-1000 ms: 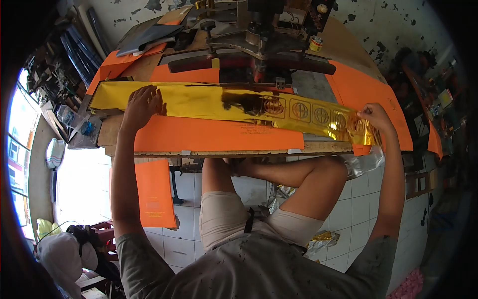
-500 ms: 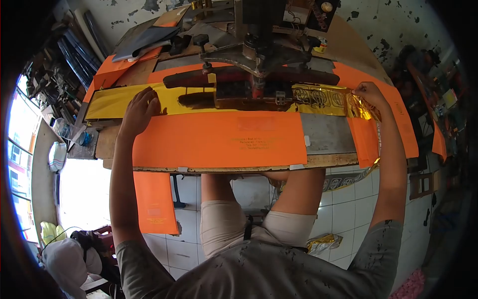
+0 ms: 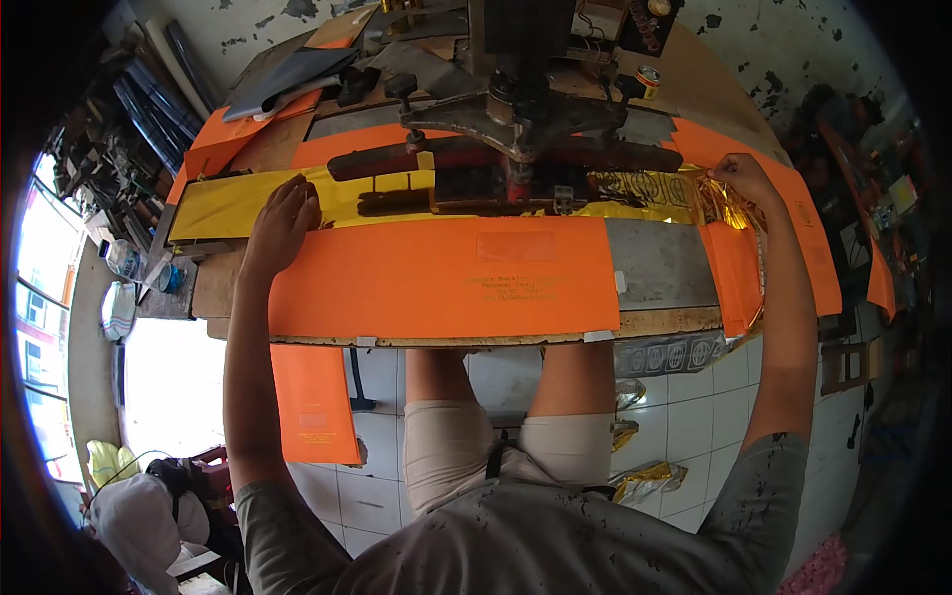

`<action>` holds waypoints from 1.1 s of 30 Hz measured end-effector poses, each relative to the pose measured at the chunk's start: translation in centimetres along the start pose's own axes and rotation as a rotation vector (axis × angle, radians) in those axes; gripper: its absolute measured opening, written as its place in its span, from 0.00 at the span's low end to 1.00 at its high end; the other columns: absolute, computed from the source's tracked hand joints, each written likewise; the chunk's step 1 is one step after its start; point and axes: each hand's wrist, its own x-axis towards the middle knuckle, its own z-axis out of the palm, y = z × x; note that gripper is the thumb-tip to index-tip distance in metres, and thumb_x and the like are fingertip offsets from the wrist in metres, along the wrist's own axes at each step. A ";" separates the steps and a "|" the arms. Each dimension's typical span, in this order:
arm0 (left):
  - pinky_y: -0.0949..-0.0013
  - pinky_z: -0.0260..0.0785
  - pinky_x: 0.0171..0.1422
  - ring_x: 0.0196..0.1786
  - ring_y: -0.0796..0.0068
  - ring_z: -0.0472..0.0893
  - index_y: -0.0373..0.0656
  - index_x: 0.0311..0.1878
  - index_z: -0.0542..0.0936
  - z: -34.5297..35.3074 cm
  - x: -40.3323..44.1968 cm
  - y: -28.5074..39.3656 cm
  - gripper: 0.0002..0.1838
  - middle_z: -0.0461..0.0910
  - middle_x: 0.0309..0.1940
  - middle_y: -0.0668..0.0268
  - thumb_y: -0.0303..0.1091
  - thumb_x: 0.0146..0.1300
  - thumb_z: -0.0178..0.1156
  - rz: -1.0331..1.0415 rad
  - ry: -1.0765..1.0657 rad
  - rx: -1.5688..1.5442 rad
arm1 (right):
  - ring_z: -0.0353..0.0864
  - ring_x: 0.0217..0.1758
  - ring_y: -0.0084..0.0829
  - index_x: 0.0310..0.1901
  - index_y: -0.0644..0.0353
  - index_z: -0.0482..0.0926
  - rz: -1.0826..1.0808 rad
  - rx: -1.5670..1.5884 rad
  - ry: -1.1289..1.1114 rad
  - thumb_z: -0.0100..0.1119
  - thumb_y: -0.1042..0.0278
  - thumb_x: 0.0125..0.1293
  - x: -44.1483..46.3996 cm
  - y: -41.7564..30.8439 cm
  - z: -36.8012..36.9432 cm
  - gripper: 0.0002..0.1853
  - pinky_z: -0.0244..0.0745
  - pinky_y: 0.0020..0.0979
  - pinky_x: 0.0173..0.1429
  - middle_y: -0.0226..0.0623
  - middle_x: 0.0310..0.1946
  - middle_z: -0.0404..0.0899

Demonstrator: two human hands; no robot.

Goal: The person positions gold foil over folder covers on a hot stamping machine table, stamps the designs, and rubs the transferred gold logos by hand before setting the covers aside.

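Observation:
A long strip of gold foil (image 3: 238, 206) runs across the table beneath a dark metal press (image 3: 521, 124). Flat on the foil's left part rests my left hand (image 3: 285, 220), its fingers stretched out. My right hand (image 3: 742, 180) pinches the crumpled right end of the foil, where round stamped marks show. The press head hides the middle of the strip. In front of the foil lies an orange sheet (image 3: 397, 283) with small printed text, its front edge near the table edge. A tail of used foil (image 3: 674, 354) hangs below the table at the right.
Orange sheets (image 3: 808, 228) lie at the table's right, and another (image 3: 315, 407) is below its front edge. Dark folded material (image 3: 288, 84) and a small can (image 3: 648, 79) sit at the back. Foil scraps (image 3: 650, 481) lie on the tiled floor.
The press head has come down over the foil. The foil has moved back from over the orange sheet, with both hands still at it. The bent leg has straightened.

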 end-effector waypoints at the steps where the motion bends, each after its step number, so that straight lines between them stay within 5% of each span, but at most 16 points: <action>1: 0.51 0.63 0.76 0.74 0.47 0.70 0.36 0.59 0.79 0.0 0.0 0.1 0.21 0.75 0.68 0.49 0.44 0.81 0.47 0.000 0.002 0.000 | 0.79 0.33 0.21 0.37 0.63 0.83 -0.036 -0.003 0.013 0.74 0.62 0.67 0.4 0.7 0.2 0.13 0.72 0.28 0.39 0.30 0.29 0.82; 7: 0.51 0.62 0.77 0.75 0.46 0.68 0.36 0.60 0.79 -0.1 0.0 0.2 0.22 0.74 0.69 0.49 0.44 0.80 0.47 0.010 -0.026 0.006 | 0.82 0.35 0.24 0.38 0.63 0.84 -0.056 -0.004 0.028 0.77 0.54 0.63 1.0 1.8 0.3 0.19 0.75 0.30 0.43 0.32 0.31 0.84; 16: 0.52 0.61 0.79 0.78 0.48 0.66 0.37 0.67 0.76 -1.4 -1.7 0.7 0.23 0.70 0.74 0.50 0.42 0.80 0.50 -0.058 0.082 -0.127 | 0.83 0.41 0.25 0.44 0.62 0.85 -0.142 0.067 0.145 0.71 0.55 0.69 -0.7 1.6 0.8 0.16 0.76 0.31 0.46 0.34 0.36 0.84; 19: 0.52 0.62 0.79 0.78 0.49 0.67 0.37 0.69 0.75 -3.0 -4.2 2.3 0.23 0.70 0.74 0.52 0.42 0.80 0.50 -0.127 0.123 -0.145 | 0.83 0.50 0.32 0.50 0.60 0.84 -0.209 0.027 0.329 0.69 0.56 0.70 -4.4 -0.6 0.1 0.17 0.75 0.36 0.54 0.35 0.43 0.83; 22: 0.51 0.63 0.78 0.77 0.50 0.69 0.38 0.70 0.74 -3.9 -7.8 4.0 0.24 0.71 0.74 0.53 0.43 0.81 0.48 -0.063 0.216 -0.114 | 0.80 0.59 0.39 0.54 0.57 0.83 -0.396 -0.568 0.796 0.66 0.57 0.71 -11.1 -5.7 0.9 0.16 0.69 0.44 0.66 0.36 0.50 0.82; 25: 0.51 0.64 0.77 0.75 0.51 0.72 0.39 0.70 0.74 -3.8 -11.9 6.9 0.24 0.74 0.72 0.54 0.45 0.81 0.47 -0.013 0.298 -0.201 | 0.75 0.65 0.42 0.54 0.55 0.81 -0.455 -0.330 0.741 0.63 0.59 0.72 -17.7 -11.4 5.1 0.14 0.60 0.48 0.73 0.36 0.54 0.81; 29: 0.60 0.74 0.59 0.55 0.57 0.85 0.35 0.57 0.81 -1.1 -17.7 12.2 0.23 0.86 0.50 0.53 0.46 0.81 0.46 -0.025 0.433 -0.437 | 0.75 0.66 0.42 0.56 0.55 0.81 -0.479 -0.137 0.589 0.59 0.58 0.76 -20.1 -11.5 12.5 0.14 0.62 0.46 0.73 0.35 0.57 0.81; 33: 0.65 0.75 0.47 0.40 0.66 0.85 0.34 0.51 0.83 5.4 -22.9 16.5 0.19 0.87 0.37 0.57 0.40 0.79 0.49 -0.230 0.220 -0.829 | 0.73 0.68 0.41 0.59 0.54 0.81 -0.430 -0.056 0.522 0.55 0.56 0.79 -20.1 -10.4 14.3 0.16 0.61 0.46 0.75 0.35 0.60 0.79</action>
